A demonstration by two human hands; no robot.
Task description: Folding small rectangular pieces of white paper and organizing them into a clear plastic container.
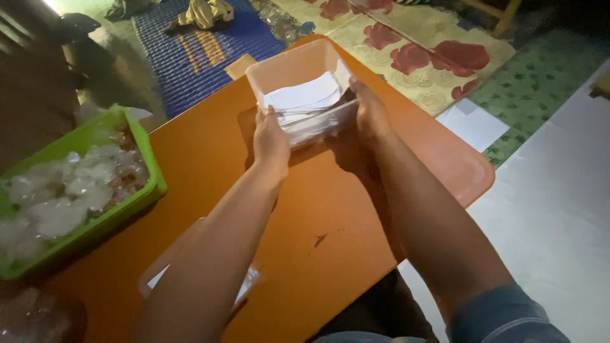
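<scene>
A clear plastic box (287, 66) with white paper slips (304, 96) inside sits toward the far side of an orange table (203, 159). My left hand (270, 141) grips the box's near left corner. My right hand (370, 114) grips its right side, fingers against the wall. Both arms stretch forward over the table. The near wall of the box is partly hidden by my hands.
A green tray (154, 166) of small clear-wrapped pieces stands at the table's left edge. A clear plastic packet (246, 287) lies under my left forearm. Beyond the table are a blue mat (197, 54), a flowered mat (438, 54) and a white sheet (473, 124) on the floor.
</scene>
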